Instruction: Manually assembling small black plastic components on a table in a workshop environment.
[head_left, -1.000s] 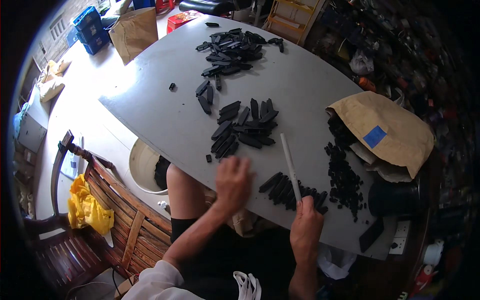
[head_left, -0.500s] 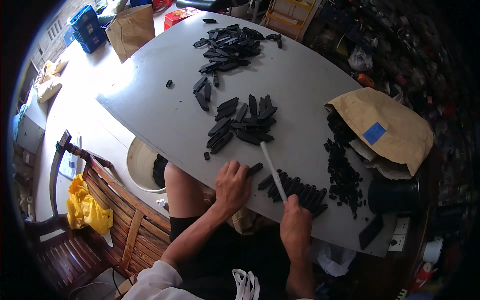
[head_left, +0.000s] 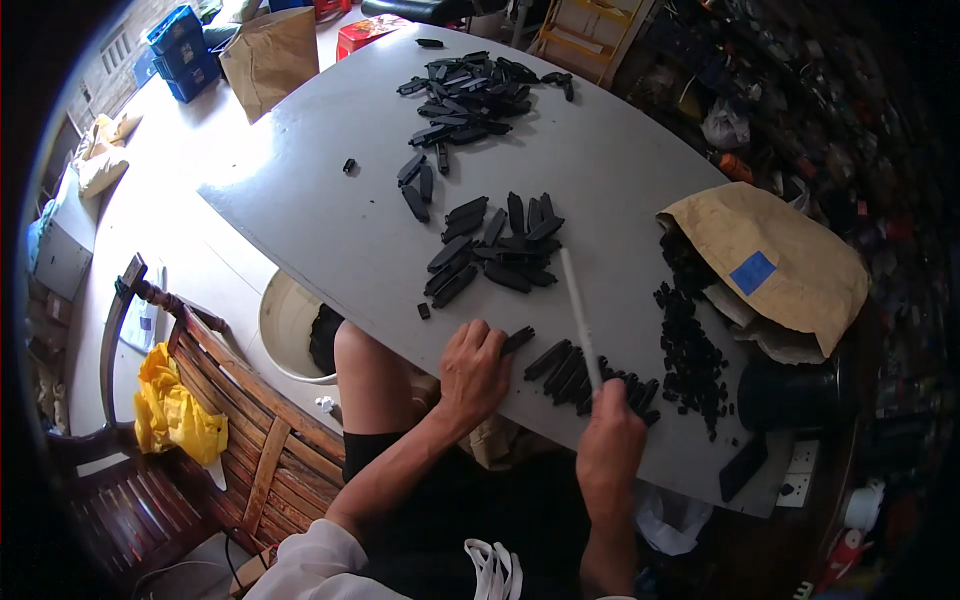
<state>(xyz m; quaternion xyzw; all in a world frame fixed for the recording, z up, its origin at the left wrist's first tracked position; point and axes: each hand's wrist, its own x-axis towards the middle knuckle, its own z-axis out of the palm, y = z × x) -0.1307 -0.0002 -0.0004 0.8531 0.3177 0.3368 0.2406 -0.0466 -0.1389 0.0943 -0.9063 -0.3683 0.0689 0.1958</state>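
My left hand (head_left: 474, 368) is closed at the near table edge, its fingers pinching a narrow black plastic part (head_left: 518, 340) that sticks out to the right. In my right hand (head_left: 611, 432) is a slim whitish stick (head_left: 577, 312), gripped at its lower end and pointing up and away over the table. Beneath the stick lies a slanting row of long black plastic parts (head_left: 566, 376), partly hidden by my right hand. Farther out is a loose cluster of similar black parts (head_left: 517, 272). A small black block (head_left: 424, 312) sits left of that cluster.
A larger heap of black parts (head_left: 470, 100) covers the table's far end. On the right, small black pieces (head_left: 692, 350) spread beside a brown paper bag (head_left: 800, 270) and a dark cylindrical container (head_left: 785, 395). Left of my knee stands a whitish bucket (head_left: 285, 340), near a wooden chair (head_left: 240, 410).
My right hand has shifted slightly right and away from me, and the stick stands steeper, its tip farther right. My left hand still pinches the black part, almost unmoved.
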